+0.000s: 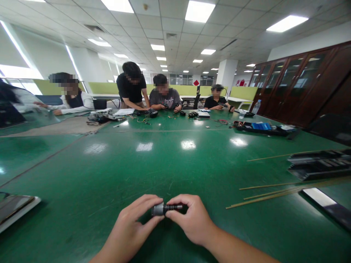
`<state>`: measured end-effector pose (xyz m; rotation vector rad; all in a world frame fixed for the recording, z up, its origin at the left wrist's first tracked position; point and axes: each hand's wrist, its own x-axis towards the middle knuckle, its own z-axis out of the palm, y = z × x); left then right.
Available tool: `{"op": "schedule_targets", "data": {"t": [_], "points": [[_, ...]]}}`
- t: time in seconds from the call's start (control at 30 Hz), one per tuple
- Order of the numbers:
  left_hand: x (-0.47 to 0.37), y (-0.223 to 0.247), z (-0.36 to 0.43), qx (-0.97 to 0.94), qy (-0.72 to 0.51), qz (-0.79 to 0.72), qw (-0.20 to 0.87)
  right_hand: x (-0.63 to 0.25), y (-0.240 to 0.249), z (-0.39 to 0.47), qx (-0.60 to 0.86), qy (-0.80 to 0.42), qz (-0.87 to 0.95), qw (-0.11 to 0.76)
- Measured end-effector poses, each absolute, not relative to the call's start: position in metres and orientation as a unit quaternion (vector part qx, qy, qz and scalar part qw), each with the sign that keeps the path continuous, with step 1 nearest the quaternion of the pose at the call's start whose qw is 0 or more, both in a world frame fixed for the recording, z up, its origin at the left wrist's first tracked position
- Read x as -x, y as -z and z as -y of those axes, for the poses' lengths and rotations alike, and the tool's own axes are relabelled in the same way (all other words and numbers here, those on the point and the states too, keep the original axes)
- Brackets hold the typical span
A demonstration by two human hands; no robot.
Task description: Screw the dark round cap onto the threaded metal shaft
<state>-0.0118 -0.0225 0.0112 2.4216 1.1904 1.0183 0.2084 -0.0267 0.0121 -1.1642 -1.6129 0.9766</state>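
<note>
A small grey-and-black cylindrical part (157,210) lies roughly level between my hands, above the green table's near side. Its wide grey end points left; a ribbed black middle and a thinner dark shaft run to the right. With thumb and fingers, my left hand (130,224) grips the wide grey end from both sides. My right hand (194,219) pinches the ribbed middle between thumb and forefinger, and the shaft's tip reaches in toward its palm. The exact kind of part is too small to make out.
On the green table (164,164), thin yellowish rods (257,202), dark metal channels (315,164) and a phone-like slab (326,206) lie right. A flat device (18,210) sits left. Across the table, several people work among a black tray (260,128), wires and electronic parts.
</note>
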Motion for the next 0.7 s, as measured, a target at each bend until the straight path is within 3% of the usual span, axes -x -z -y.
{"op": "schedule_targets", "data": {"t": [0.7], "points": [[0.0105,-0.0173,0.0223,-0.836,-0.368,-0.395,0.096,-0.2088,-0.0144,0.0263,0.473,-0.404,0.643,0.447]]}}
